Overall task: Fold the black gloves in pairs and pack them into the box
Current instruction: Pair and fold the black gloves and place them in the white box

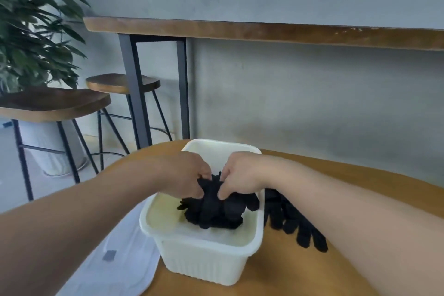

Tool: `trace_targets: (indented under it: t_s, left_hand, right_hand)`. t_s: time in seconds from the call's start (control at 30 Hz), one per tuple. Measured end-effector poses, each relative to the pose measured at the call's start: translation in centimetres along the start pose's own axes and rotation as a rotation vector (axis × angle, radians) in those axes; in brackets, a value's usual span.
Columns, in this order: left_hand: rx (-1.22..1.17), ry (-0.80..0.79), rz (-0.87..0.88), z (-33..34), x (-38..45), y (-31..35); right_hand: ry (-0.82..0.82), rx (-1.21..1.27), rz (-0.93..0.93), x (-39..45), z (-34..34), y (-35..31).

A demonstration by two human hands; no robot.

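Soft even daylight, faint shadows, slight motion blur throughout, wide-angle bending at the edges

The box [206, 259] sits on the table [312, 271], folded gloves [213, 211] inside it, loose gloves [295, 223] just right of it.

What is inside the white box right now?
A bundle of black gloves lies in the white box, pinched by the left hand and right hand. Anything beneath the bundle is covered.

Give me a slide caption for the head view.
Both hands, left hand and right hand, press folded black gloves into the white box.
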State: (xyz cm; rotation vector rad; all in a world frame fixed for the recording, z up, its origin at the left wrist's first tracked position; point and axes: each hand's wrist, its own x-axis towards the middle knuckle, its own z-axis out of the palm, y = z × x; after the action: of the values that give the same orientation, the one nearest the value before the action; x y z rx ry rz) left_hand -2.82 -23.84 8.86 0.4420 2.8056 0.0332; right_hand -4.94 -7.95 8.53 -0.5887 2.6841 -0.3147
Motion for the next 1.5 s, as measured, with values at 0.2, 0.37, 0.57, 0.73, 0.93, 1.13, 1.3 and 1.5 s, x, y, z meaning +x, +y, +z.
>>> trace_targets:
  t_s: [0.2,0.37,0.57,0.73,0.93,1.13,1.3,1.5]
  left_hand:
    - [0.155,-0.277,0.021,4.8,5.0,-1.1]
    - [0.184,-0.363,0.001,7.0,7.5,-1.3]
    - [0.258,-0.49,-0.005,8.3,9.6,-2.3]
    - [0.389,-0.372,0.0,8.3,9.2,-1.1]
    - [0.39,-0.355,-0.059,8.0,9.2,-0.6]
    - [0.16,-0.452,-0.237,9.1,9.8,-1.3]
    - [0.211,-0.554,-0.291,8.2,9.8,-1.3]
    - [0.272,-0.498,-0.278,6.0,8.3,-0.9]
  right_hand:
    - [-0.318,-0.118,0.026,6.0,4.6,-0.6]
    - [-0.449,-0.157,0.057,8.9,7.0,-0.3]
    - [-0.381,-0.173,0.053,9.7,7.5,0.2]
    - [-0.398,-0.221,0.106,10.1,7.7,0.0]
    - [-0.421,-0.385,0.093,10.1,7.6,-0.6]
    - [-0.47,-0.313,0.204,10.0,8.1,-0.6]
    - [-0.384,-0.16,0.173,8.9,6.8,-0.3]
    - [0.105,-0.144,0.008,5.6,3.8,0.0]
